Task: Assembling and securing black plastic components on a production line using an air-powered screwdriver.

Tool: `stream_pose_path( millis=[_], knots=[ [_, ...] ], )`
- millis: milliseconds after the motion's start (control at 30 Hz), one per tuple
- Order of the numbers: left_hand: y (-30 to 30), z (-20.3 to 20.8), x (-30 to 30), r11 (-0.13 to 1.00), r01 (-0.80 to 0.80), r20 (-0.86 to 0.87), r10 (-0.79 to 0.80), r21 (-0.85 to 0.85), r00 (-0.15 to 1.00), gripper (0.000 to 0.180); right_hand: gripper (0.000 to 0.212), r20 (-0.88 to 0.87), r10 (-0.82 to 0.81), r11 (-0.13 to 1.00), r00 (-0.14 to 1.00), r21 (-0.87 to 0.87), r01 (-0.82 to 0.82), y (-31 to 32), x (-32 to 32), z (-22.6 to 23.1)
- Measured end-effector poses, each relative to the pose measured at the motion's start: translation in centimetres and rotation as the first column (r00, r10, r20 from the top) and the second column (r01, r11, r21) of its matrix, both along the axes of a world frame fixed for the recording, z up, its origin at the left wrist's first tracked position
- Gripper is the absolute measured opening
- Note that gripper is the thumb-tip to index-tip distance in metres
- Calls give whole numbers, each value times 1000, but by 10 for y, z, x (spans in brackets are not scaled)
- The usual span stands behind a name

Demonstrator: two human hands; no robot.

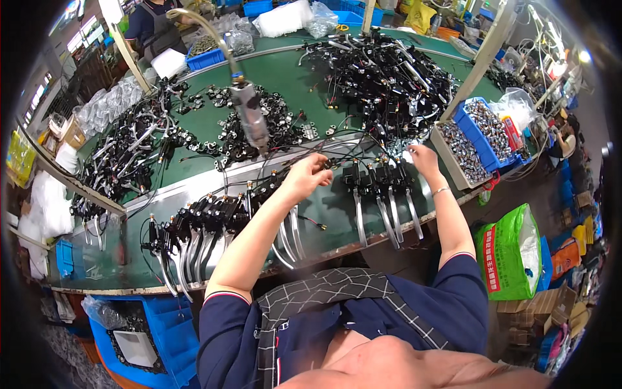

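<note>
My left hand is over the near side of the bench, its fingers curled around a small dark part that I cannot make out. To the right, the fingers of my right hand are pinched together beside small shiny pieces; what they hold is too small to tell. Between and just below my hands lie several brake levers with black bodies and silver blades pointing toward me. Another row of brake levers lies left of my left forearm. A power screwdriver hangs from above, left of and beyond my left hand.
Beyond my hands are a large heap of black lever assemblies and a pile of small clamps. Bins of small metal parts stand at right. Another lever heap lies left. Posts rise from the bench. A person is far left.
</note>
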State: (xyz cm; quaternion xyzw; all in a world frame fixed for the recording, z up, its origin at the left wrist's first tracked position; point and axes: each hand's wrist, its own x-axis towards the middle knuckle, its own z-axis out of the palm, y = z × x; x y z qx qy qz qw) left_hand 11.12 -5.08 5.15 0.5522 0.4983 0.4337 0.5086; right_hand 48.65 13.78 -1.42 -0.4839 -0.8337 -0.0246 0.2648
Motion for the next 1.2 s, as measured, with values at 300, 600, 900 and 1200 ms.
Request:
stream_pose_path(
  millis=[300,600,900,1200],
  knots=[
    [-31,2,19,953,-127,-358,224,274,906,27,21,-811,-88,423,578,-556,-716,-150,-162,92],
    [-49,-12,23,728,-56,-471,498,683,728,23,18,-798,-190,383,572,-597,-705,-156,-177,80],
    [-42,-16,14,992,-129,232,129,-14,964,23,14,-820,29,626,571,-431,-650,-161,-187,74],
    [-37,-22,5,972,-58,639,194,-227,744,13,17,-802,84,720,592,-362,-592,-191,-199,64]
  ],
)
